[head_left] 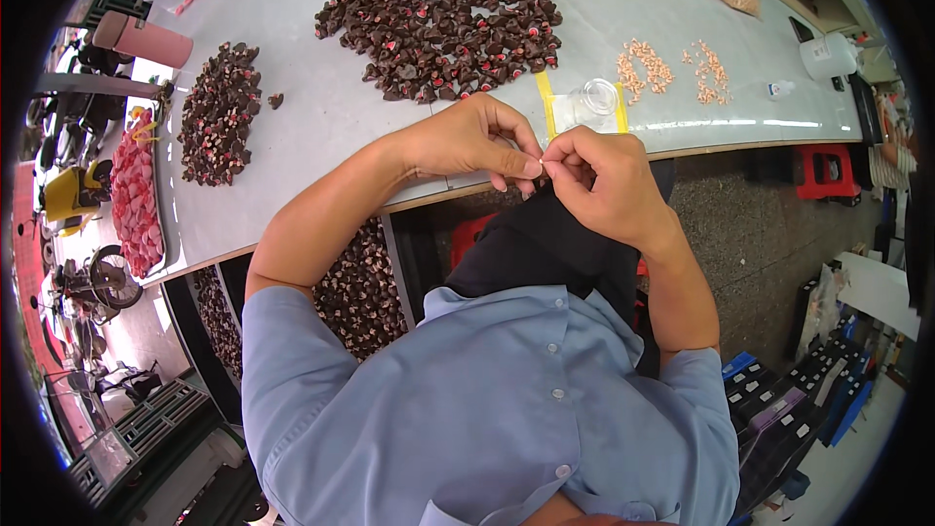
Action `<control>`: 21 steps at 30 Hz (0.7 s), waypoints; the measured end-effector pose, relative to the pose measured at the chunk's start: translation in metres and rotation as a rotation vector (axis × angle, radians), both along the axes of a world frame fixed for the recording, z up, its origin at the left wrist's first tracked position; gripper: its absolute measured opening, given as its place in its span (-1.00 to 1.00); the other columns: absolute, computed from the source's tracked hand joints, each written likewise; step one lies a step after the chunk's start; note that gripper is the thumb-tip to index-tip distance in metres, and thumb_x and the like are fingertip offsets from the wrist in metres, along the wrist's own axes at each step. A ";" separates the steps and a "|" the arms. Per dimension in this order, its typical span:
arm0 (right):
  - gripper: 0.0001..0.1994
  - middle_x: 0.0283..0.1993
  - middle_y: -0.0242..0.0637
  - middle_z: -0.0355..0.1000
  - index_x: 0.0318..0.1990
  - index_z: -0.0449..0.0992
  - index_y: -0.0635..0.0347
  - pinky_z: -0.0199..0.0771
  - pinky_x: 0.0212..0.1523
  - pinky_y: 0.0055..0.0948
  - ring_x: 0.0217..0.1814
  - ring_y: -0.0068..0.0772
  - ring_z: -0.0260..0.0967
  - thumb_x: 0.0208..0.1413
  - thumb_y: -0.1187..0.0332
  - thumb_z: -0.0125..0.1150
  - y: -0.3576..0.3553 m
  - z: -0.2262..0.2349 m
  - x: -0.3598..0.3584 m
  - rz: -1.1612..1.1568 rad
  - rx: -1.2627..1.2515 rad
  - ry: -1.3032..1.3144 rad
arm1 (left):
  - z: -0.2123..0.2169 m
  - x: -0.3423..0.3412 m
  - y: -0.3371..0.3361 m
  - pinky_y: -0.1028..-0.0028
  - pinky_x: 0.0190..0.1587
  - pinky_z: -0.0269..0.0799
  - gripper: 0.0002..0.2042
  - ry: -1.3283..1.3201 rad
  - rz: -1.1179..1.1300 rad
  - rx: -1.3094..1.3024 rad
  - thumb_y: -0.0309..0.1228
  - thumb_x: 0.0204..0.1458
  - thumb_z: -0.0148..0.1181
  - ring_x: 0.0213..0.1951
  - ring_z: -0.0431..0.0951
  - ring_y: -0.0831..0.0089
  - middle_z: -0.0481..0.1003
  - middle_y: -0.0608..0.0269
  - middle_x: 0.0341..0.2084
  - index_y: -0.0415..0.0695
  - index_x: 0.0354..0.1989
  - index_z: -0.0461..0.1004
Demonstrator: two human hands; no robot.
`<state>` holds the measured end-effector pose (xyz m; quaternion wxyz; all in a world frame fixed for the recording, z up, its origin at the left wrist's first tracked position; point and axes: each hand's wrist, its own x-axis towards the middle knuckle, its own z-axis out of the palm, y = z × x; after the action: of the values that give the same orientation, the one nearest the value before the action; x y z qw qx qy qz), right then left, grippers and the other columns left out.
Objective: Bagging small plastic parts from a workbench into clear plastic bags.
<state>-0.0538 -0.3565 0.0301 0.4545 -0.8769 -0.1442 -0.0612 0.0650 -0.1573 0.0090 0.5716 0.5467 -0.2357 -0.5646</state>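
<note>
Pinching tiny pale piece (542, 167), exact shape unclear, between left hand (474, 144) and right hand (610, 180) by smooth grey bench (314, 127) edge; both grips look clamped on it. Probably light, easily dropped; hold by sides.

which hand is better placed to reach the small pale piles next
Probably the right hand: the small pale piles lie beyond it, while the left hand is farther off to the left.

A light-blue, short-sleeved shirt (487, 399) with round pale buttons (557, 394) is worn with black trousers (560, 244).
</note>
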 end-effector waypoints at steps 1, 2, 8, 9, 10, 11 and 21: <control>-0.93 -0.58 -0.38 0.44 -0.34 0.50 0.30 0.33 -0.58 -0.60 -0.61 -0.63 0.38 0.04 0.60 0.27 0.001 -0.001 0.000 -0.008 0.017 -0.011 | 0.000 0.000 0.000 0.60 -0.38 0.52 -0.81 -0.001 0.005 0.000 -0.39 0.04 0.41 -0.31 0.66 0.49 0.64 0.15 -0.40 -0.25 -0.28 0.60; -0.93 -0.58 -0.38 0.44 -0.34 0.50 0.30 0.33 -0.58 -0.60 -0.61 -0.63 0.38 0.04 0.60 0.27 0.000 -0.002 0.000 -0.005 0.015 -0.011 | 0.001 0.000 0.000 0.60 -0.38 0.52 -0.81 -0.002 0.008 -0.002 -0.39 0.04 0.41 -0.31 0.66 0.49 0.64 0.15 -0.40 -0.25 -0.28 0.60; -0.91 -0.58 -0.35 0.44 -0.33 0.50 0.31 0.33 -0.58 -0.60 -0.61 -0.61 0.37 0.02 0.63 0.27 -0.015 0.008 0.003 -0.047 0.002 -0.050 | 0.000 0.000 -0.002 0.58 -0.34 0.54 -0.77 -0.028 0.042 -0.018 -0.33 0.09 0.37 -0.33 0.66 0.48 0.64 0.14 -0.40 -0.28 -0.25 0.60; -0.91 -0.59 -0.35 0.43 -0.32 0.50 0.31 0.33 -0.58 -0.59 -0.62 -0.60 0.37 0.01 0.63 0.27 -0.022 0.013 0.007 -0.058 -0.089 -0.137 | 0.000 0.000 -0.002 0.58 -0.34 0.54 -0.76 -0.023 0.051 -0.013 -0.33 0.09 0.37 -0.33 0.66 0.48 0.64 0.14 -0.38 -0.28 -0.25 0.60; -0.90 -0.60 -0.35 0.42 -0.32 0.51 0.30 0.32 -0.59 -0.58 -0.62 -0.58 0.37 0.01 0.64 0.27 -0.028 0.019 0.011 -0.068 -0.179 -0.224 | -0.001 0.000 -0.001 0.58 -0.34 0.54 -0.76 -0.018 0.058 -0.006 -0.33 0.09 0.37 -0.33 0.66 0.48 0.64 0.14 -0.37 -0.28 -0.25 0.60; -0.89 -0.62 -0.34 0.40 -0.33 0.51 0.25 0.29 -0.60 -0.51 -0.65 -0.50 0.36 -0.01 0.63 0.29 -0.032 0.024 0.015 -0.102 -0.285 -0.299 | -0.002 0.001 0.000 0.58 -0.34 0.54 -0.76 -0.015 0.065 -0.019 -0.33 0.09 0.37 -0.33 0.66 0.48 0.64 0.14 -0.37 -0.28 -0.25 0.60; -0.91 -0.56 -0.29 0.46 -0.39 0.48 0.16 0.34 -0.56 -0.29 -0.60 -0.22 0.41 0.00 0.52 0.30 -0.054 0.037 0.032 -0.063 -0.751 -0.375 | -0.007 0.002 -0.001 0.56 -0.28 0.52 -0.74 0.010 0.054 -0.062 -0.41 0.14 0.30 -0.18 0.66 0.46 0.62 0.16 -0.12 -0.25 -0.04 0.57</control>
<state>-0.0213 -0.4106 0.0670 0.0671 -0.9593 -0.2099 -0.1765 0.0672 -0.1578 0.0025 0.6045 0.5322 -0.2351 -0.5441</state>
